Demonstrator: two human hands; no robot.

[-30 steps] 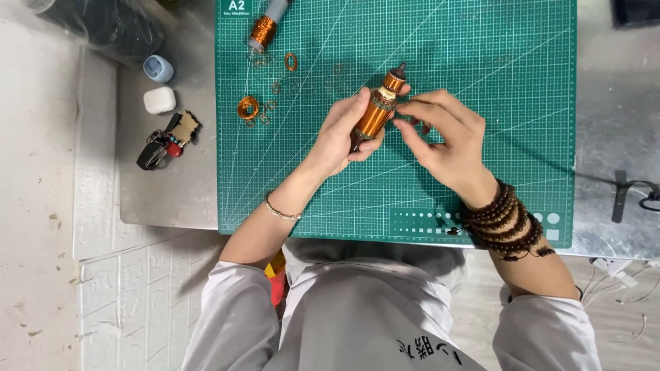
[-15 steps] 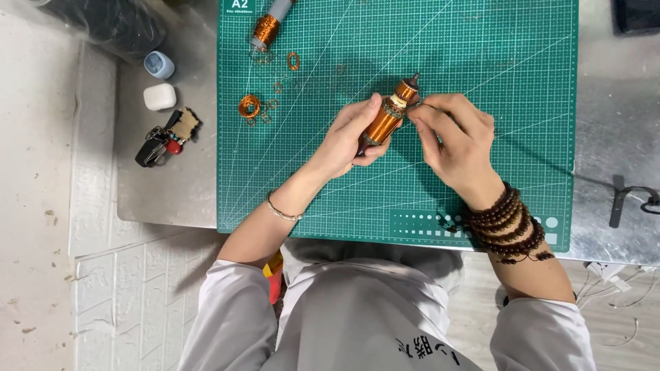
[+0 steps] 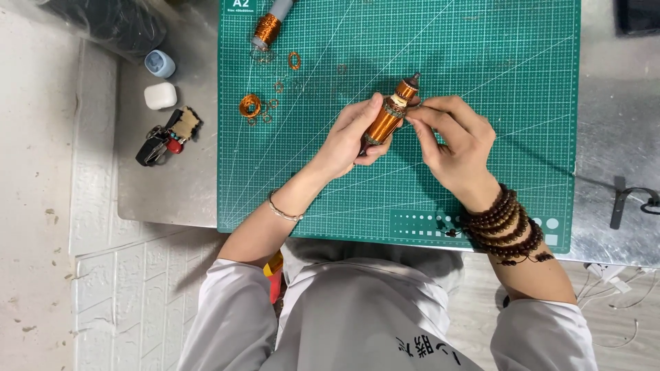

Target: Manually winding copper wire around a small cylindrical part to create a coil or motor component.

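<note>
Copper-wound rotor [image 3: 386,118], cylindrical, orange-brown, with a narrower collar and a dark shaft tip at its far end; held tilted above the middle of the green cutting mat [image 3: 481,82], tip pointing far and slightly right. Left hand [image 3: 347,141] was wrapped around the lower body of the rotor, thumb along its side, fingers closed behind it. Right hand [image 3: 457,141] met the rotor at the collar, thumb and forefinger pinched narrowly there; whether a strand lay between them could not be told. Thin silver bracelet [image 3: 283,211] on the left wrist; several wraps of dark brown beads [image 3: 505,230] on the right wrist. On the mat, far left: a second copper-wound piece on a grey shaft [image 3: 267,26], a small coil of copper wire [image 3: 249,106], and loose wire rings [image 3: 294,60] between and beside them. Left of the mat, on the grey metal table [image 3: 172,192]: a pale blue cap-like item [image 3: 159,63], a white earbud case [image 3: 160,95], a bunch of keys with a black fob [image 3: 165,136]. Far right on the table: a black strip-shaped tool [image 3: 619,201]
</note>
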